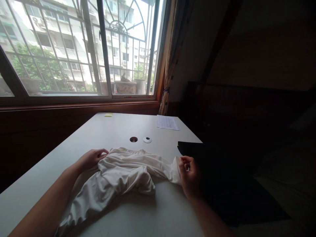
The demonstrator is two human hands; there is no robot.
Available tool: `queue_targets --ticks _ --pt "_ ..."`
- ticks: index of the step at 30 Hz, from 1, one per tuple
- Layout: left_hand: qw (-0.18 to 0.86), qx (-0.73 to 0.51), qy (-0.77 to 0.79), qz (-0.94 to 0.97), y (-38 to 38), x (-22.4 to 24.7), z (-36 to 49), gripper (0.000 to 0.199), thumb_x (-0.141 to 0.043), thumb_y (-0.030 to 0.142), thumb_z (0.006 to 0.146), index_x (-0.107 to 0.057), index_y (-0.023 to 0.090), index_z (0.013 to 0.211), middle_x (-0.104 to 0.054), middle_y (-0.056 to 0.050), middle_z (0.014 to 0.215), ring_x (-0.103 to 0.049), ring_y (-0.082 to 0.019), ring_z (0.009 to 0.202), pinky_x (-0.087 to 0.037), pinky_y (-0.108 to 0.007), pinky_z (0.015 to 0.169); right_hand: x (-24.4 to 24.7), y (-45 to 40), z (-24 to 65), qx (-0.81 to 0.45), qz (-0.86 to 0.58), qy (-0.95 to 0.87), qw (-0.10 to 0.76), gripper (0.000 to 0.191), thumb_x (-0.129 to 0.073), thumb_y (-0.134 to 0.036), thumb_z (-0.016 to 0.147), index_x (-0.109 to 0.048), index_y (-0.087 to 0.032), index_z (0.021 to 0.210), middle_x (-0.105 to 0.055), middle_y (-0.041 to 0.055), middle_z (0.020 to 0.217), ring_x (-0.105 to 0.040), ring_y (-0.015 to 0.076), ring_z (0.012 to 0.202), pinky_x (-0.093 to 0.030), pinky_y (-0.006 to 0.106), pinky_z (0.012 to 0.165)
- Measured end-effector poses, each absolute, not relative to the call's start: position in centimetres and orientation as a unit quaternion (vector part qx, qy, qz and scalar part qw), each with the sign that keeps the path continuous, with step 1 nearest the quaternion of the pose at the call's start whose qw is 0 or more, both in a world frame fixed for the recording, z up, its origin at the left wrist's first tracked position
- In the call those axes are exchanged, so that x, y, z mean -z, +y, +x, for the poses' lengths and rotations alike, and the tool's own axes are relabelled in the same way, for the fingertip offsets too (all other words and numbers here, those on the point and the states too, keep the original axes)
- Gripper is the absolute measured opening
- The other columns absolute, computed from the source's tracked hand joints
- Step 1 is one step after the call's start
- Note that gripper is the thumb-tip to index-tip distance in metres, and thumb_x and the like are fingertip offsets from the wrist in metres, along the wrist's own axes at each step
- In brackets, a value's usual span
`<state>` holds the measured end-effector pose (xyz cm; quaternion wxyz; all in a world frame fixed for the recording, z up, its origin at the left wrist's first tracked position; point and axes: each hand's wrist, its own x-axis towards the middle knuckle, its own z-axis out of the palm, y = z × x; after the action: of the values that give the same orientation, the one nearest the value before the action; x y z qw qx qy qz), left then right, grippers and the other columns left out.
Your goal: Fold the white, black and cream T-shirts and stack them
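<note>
A crumpled white long-sleeved shirt (120,171) lies on the white table in front of me, its neckline towards the window. One sleeve runs down to the lower left, beside my left forearm; the other stretches to the right. At the upper left of the shirt, my left hand (92,159) has its fingers bent onto the fabric near the shoulder, with the fingertips partly hidden. My right hand (190,174) is closed on the end of the right sleeve, thumb and fingers pinching the cuff. Folds hide much of the shirt's body.
The white table (123,126) has a round cable hole (133,139) with its loose cap (147,140) beside it. Printed sheets (168,122) and a yellow sticky note (108,115) lie at the far edge. Black cloth (229,181) covers the right side. A barred window stands behind.
</note>
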<state>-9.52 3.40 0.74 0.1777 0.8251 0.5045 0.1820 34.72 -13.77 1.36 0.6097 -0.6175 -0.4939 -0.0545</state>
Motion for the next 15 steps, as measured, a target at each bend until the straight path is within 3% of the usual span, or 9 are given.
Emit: queue_targets --ticks 4,7,11,15 --pt "0.2 -0.167 0.477 0.839 3.1 -0.9 -8.7 0.037 -0.057 0.053 0.085 -0.075 0.024 0.098 -0.046 0.004 0.06 -0.042 -0.016 0.06 -0.034 -0.027 0.06 -1.8 -13.7 34.2 0.124 -0.557 -0.586 0.576 0.013 -0.058 -0.032 0.095 -0.067 -0.025 0.102 -0.069 0.0082 0.107 -0.063 0.0241 0.096 -0.051 0.04 0.084" --pt "0.259 -0.146 0.453 0.84 2.4 -1.4 -7.6 0.033 -0.061 0.049 0.079 -0.074 0.023 0.095 -0.044 0.005 0.059 -0.039 -0.015 0.059 -0.031 -0.026 0.058 -1.0 -13.0 34.1 0.061 -0.554 -0.648 0.519 0.017 -0.056 -0.027 0.095 -0.069 -0.026 0.106 -0.07 0.008 0.109 -0.063 0.0257 0.108 -0.049 0.045 0.099" --pt "0.338 -0.116 0.431 0.828 1.2 -2.5 -6.2 0.029 -0.061 0.044 0.075 -0.072 0.021 0.088 -0.049 0.004 0.06 -0.042 -0.015 0.059 -0.032 -0.026 0.056 0.8 -12.0 34.3 -0.064 -0.594 -0.691 0.406 0.013 -0.062 -0.028 0.09 -0.074 -0.025 0.095 -0.073 0.007 0.104 -0.065 0.0263 0.103 -0.051 0.043 0.095" --pt "0.429 -0.102 0.408 0.799 1.0 -2.9 -5.9 0.025 -0.063 0.044 0.074 -0.07 0.02 0.076 -0.058 0.0 0.065 -0.051 -0.018 0.063 -0.038 -0.027 0.056 1.1 -12.0 34.5 -0.101 -0.603 -0.698 0.373 0.018 -0.062 -0.029 0.091 -0.07 -0.025 0.076 -0.074 0.0056 0.091 -0.066 0.0252 0.094 -0.051 0.04 0.089"
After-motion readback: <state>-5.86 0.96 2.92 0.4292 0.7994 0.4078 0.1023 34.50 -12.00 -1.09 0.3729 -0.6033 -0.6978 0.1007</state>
